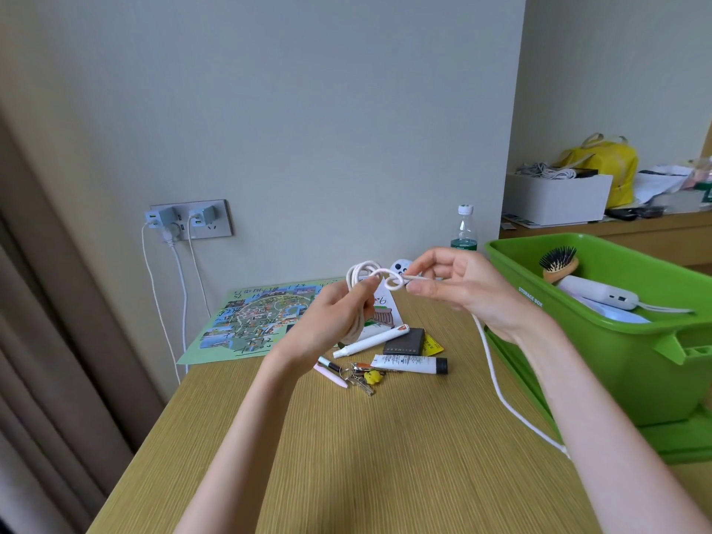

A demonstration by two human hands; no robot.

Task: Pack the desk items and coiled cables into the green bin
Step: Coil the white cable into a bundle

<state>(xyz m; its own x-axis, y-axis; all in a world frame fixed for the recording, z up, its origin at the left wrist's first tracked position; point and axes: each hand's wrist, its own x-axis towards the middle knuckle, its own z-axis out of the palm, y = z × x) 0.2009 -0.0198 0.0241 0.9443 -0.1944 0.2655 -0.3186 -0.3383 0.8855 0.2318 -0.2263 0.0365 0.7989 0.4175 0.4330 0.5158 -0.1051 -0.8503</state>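
A person's left hand (339,314) and right hand (458,287) work a white cable (355,328) above a wooden desk (346,456), just left of the green bin (616,360). The cable is a round, off-white cord with a matte surface. Several of its turns are gathered into a loose bundle, which the left hand grips with curled fingers; loops rise above the thumb and hang below the palm. The right hand pinches a single strand between thumb and forefinger, and a small loop sits between the two hands. From under the right wrist the loose tail drops and trails along the bin's front wall toward the near edge of the desk. Inside the bin lie a hairbrush (558,264) and a white device (601,296). On the desk beyond the hands are a white pen (370,342), a tube (408,364), keys (360,377) and an illustrated map (250,321).
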